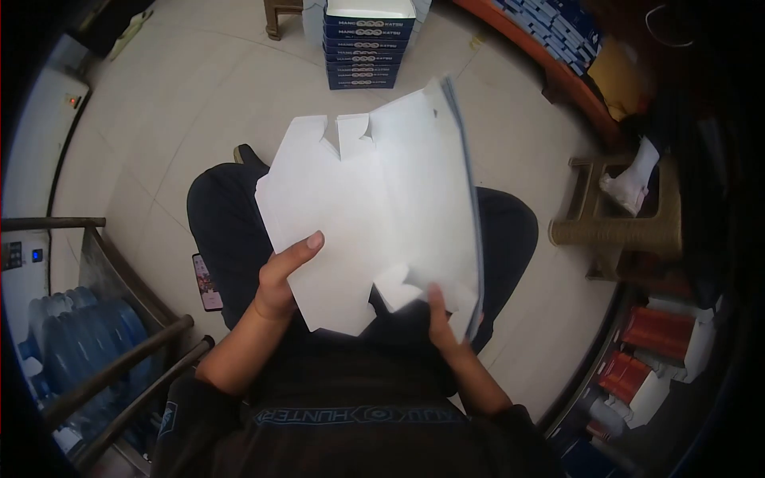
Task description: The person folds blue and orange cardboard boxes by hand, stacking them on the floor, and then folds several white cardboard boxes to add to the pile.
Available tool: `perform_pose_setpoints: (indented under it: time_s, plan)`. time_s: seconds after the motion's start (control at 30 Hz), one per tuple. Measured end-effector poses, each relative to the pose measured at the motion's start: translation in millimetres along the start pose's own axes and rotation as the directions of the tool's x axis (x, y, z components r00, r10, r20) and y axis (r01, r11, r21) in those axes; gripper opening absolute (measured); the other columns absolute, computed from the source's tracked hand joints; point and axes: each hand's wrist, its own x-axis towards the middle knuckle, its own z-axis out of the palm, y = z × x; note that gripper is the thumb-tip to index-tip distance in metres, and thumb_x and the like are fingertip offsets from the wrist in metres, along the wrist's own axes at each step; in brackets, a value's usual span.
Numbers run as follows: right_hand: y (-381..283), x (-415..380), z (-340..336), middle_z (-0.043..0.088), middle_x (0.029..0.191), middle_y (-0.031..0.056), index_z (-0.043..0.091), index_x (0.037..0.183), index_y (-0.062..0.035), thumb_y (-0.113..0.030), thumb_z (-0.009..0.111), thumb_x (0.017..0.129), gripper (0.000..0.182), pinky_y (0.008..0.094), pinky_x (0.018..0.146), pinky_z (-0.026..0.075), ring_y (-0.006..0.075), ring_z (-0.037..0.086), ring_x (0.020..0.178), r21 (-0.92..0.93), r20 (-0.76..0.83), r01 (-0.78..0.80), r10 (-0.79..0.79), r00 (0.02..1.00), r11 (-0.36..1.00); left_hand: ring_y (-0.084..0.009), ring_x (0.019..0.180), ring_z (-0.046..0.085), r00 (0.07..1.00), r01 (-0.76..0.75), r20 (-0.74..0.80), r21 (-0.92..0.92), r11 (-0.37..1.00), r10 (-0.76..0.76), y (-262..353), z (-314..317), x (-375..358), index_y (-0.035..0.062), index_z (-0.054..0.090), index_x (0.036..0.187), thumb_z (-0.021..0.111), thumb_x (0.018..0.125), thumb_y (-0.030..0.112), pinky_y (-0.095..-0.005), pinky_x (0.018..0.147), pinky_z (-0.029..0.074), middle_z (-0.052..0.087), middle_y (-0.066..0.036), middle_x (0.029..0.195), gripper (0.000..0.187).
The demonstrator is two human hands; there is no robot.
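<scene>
A partly folded cardboard box blank (343, 207), white on its inner face, is held over my lap. Cut tabs and slots show along its far and near edges, and its right panel is raised, with a dark outer edge. My left hand (280, 279) grips the left side, thumb on top and fingers hidden underneath. At the near right corner my right hand (443, 319) grips the blank beside a bent white flap (396, 288); its thumb shows, slightly blurred, and its other fingers are mostly hidden.
A stack of dark blue printed boxes (366, 56) stands on the tiled floor ahead. A brown stool (570, 231) is at right, a phone (207, 283) beside my left leg. Water bottles (88, 334) and a metal frame (127, 370) are at left; red packages (657, 331) sit lower right.
</scene>
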Motion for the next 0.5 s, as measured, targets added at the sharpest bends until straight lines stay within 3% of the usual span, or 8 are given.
perform_pose_setpoints:
  time_s: [0.1, 0.17, 0.2, 0.23, 0.33, 0.4, 0.47, 0.5]
  plan:
    - [3, -5, 3, 0.072, 0.076, 0.0155, 0.071, 0.094, 0.0066, -0.003, 0.071, 0.092, 0.009, 0.0281, 0.059, 0.052, 0.0216, 0.071, 0.064, -0.083, 0.041, 0.127, -0.124, 0.991, 0.988, -0.0267, 0.098, 0.069, 0.938, -0.309, 0.008, 0.471, 0.826, 0.346, -13, -11, -5, -0.008, 0.061, 0.123, 0.063, 0.094, 0.016, -0.0344, 0.085, 0.055, 0.069, -0.017, 0.111, 0.037]
    - [-5, -1, 9, 0.073, 0.08, 0.0169, 0.07, 0.094, 0.008, -0.002, 0.072, 0.091, 0.011, 0.0288, 0.06, 0.054, 0.0223, 0.073, 0.069, 0.014, 0.005, 0.023, -0.023, 1.0, 1.0, -0.0254, 0.096, 0.069, 0.977, -0.108, -0.144, 0.312, 0.944, 0.159, 13, 2, 1, -0.0076, 0.061, 0.123, 0.061, 0.091, 0.008, -0.0336, 0.084, 0.055, 0.07, -0.016, 0.108, 0.036]
    - [-2, -4, 10, 0.073, 0.082, 0.0176, 0.07, 0.098, 0.0091, -0.001, 0.072, 0.091, 0.013, 0.0294, 0.061, 0.054, 0.0227, 0.073, 0.07, -0.102, 0.038, 0.139, -0.136, 0.99, 0.985, -0.0247, 0.095, 0.069, 0.978, -0.008, -0.203, 0.218, 0.976, 0.053, 25, 8, 3, -0.0073, 0.061, 0.123, 0.06, 0.089, 0.004, -0.0333, 0.084, 0.054, 0.07, -0.015, 0.107, 0.036]
    - [3, -10, 11, 0.074, 0.084, 0.0182, 0.07, 0.101, 0.0102, -0.001, 0.072, 0.091, 0.015, 0.03, 0.063, 0.055, 0.0231, 0.074, 0.071, -0.211, 0.082, 0.255, -0.243, 0.967, 0.944, -0.022, 0.092, 0.068, 0.974, -0.022, -0.215, 0.246, 0.969, 0.076, 29, 11, 4, -0.0055, 0.062, 0.124, 0.056, 0.086, 0.0, -0.0321, 0.083, 0.054, 0.07, -0.013, 0.107, 0.039]
    - [4, -18, 27, 0.074, 0.1, 0.0226, 0.064, 0.126, 0.0126, 0.0, 0.075, 0.088, 0.042, 0.0316, 0.07, 0.059, 0.0186, 0.073, 0.078, 0.014, 0.115, 0.209, -0.209, 0.971, 0.978, -0.0182, 0.089, 0.066, 0.937, 0.028, -0.327, 0.421, 0.907, 0.123, 30, 29, 2, -0.0047, 0.063, 0.123, 0.058, 0.085, -0.001, -0.0298, 0.081, 0.052, 0.07, -0.011, 0.104, 0.039]
    - [-15, -15, 26, 0.074, 0.101, 0.0187, 0.065, 0.123, 0.0113, -0.005, 0.079, 0.087, 0.043, 0.0307, 0.077, 0.058, 0.0173, 0.072, 0.085, 0.064, 0.226, -0.007, -0.008, 0.974, 0.998, -0.0162, 0.088, 0.065, 0.961, 0.037, -0.252, 0.531, 0.846, 0.117, 44, 23, 7, -0.0049, 0.063, 0.121, 0.059, 0.084, -0.001, -0.029, 0.079, 0.052, 0.07, -0.009, 0.101, 0.038]
    - [-14, -10, 23, 0.073, 0.105, 0.0153, 0.065, 0.12, 0.008, -0.01, 0.082, 0.086, 0.042, 0.0318, 0.085, 0.056, 0.0186, 0.07, 0.097, 0.261, 0.3, -0.429, 0.35, 0.887, 0.865, -0.0155, 0.084, 0.065, 0.966, 0.038, -0.22, 0.641, 0.766, 0.137, 73, 5, 19, -0.0051, 0.064, 0.118, 0.061, 0.082, -0.001, -0.0294, 0.076, 0.052, 0.07, -0.008, 0.097, 0.036]
    - [-7, 0, 15, 0.069, 0.114, 0.0144, 0.062, 0.122, 0.0047, -0.012, 0.085, 0.084, 0.047, 0.0333, 0.09, 0.055, 0.0216, 0.068, 0.103, 0.079, 0.317, -0.424, 0.381, 0.868, 0.902, -0.0164, 0.083, 0.066, 0.968, 0.0, -0.192, 0.641, 0.768, 0.161, 92, 1, 25, -0.0064, 0.064, 0.117, 0.063, 0.081, -0.001, -0.0294, 0.076, 0.053, 0.07, -0.01, 0.096, 0.036]
